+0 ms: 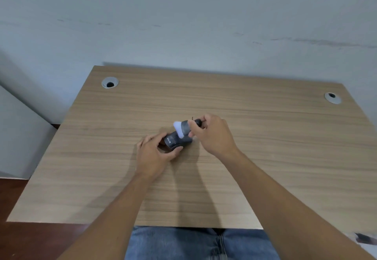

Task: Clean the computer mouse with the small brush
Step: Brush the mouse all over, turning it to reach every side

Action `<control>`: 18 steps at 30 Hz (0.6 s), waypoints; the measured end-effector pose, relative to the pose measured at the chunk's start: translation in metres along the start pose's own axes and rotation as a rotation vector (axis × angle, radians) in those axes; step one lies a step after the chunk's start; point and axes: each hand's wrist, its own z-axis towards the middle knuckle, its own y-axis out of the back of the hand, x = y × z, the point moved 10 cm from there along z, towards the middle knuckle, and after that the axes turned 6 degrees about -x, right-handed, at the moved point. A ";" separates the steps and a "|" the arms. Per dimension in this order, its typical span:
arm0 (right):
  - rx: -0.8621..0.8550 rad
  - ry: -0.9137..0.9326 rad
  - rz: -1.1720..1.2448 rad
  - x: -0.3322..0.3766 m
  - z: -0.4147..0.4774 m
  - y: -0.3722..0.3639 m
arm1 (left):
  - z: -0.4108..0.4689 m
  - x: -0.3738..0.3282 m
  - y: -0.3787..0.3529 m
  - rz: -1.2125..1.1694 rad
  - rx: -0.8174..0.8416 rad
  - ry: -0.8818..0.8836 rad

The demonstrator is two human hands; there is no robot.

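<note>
Computer mouse [175, 139], dark with pale lettering on its side, sits near the middle of a wood-grain counter [265, 157], seen from a head camera looking down. The left hand [155, 153] rests on the counter and cups the mouse from the near-left side; its fingers [152, 139] curl loosely round the far edge while the thumb presses the near edge, holding the mouse in place. The right hand [214, 135] hovers just right of the mouse, its fingers pinched narrowly around the dark handle of a small brush [184, 128]. The brush's white bristle tip points left and down, touching the top of the mouse. Two round cable grommets sit at the counter's far corners, one left [110, 82] and one right [332, 97]. Blue jeans [183, 243] show below the counter's near edge. A pale wall [183, 25] rises behind.
</note>
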 end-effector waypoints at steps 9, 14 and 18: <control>0.028 -0.069 -0.066 -0.013 0.003 -0.015 | -0.001 -0.003 0.001 -0.050 0.004 -0.007; -0.046 -0.065 -0.001 -0.013 0.001 -0.002 | 0.001 0.001 0.001 -0.043 -0.010 -0.022; 0.122 0.037 0.093 0.017 -0.019 -0.047 | 0.001 0.004 -0.003 -0.071 0.029 -0.002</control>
